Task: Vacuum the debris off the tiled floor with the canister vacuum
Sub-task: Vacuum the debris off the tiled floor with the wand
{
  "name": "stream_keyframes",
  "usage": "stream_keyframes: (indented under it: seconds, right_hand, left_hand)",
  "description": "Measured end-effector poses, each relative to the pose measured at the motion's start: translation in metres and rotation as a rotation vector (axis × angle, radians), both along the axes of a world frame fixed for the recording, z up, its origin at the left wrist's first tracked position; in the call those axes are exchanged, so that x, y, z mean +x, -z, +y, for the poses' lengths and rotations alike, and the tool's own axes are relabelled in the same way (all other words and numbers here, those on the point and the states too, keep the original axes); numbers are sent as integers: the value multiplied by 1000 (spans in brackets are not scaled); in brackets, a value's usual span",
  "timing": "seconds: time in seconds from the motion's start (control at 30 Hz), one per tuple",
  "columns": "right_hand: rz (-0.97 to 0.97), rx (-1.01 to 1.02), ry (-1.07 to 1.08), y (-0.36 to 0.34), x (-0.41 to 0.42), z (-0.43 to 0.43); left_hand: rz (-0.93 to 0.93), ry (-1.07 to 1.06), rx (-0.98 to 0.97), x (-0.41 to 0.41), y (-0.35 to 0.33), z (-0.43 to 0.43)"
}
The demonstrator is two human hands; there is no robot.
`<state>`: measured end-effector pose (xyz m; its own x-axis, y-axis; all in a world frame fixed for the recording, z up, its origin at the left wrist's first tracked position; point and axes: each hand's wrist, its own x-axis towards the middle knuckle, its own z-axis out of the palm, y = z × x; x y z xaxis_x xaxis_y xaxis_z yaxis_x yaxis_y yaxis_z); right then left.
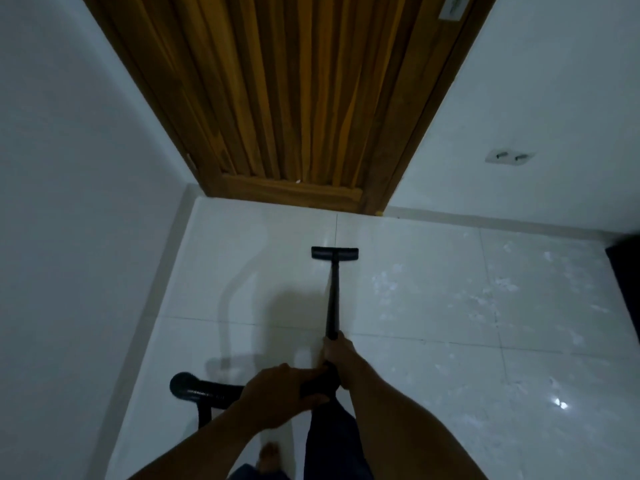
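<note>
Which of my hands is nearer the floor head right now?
Right. The right hand grips the wand on the side towards the floor head; the left hand grips it behind the right, farther back.

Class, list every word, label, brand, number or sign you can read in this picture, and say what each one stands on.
No text can be read anywhere in this view.
White wall plate beside the wooden door: a dark mark, too blurred to read.
Wall socket: only slots, no lettering visible.
Vacuum floor nozzle, wand and hose: plain black, no legible brand.
</note>
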<state>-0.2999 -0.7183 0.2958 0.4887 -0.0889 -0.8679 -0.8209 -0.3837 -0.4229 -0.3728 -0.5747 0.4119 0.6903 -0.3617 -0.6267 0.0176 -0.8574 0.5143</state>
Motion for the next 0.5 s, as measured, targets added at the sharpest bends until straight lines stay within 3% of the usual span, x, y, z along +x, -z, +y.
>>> stream_keyframes:
  seconds: [0.23,0.3,0.4,0.5]
  right_hand:
    - [-27,-43,-12,129,-103,-1]
    - [-4,8,38,101,-151,6]
    - [-34,118,136,0,-207,12]
    - [-57,184,155,-24,-252,-1]
  left_hand:
    - [-164,12,48,-116,2,19]
    - [-174,32,57,-159,-3,20]
    - [-181,73,59,-211,-6,17]
    - [-171,118,38,-259,2,6]
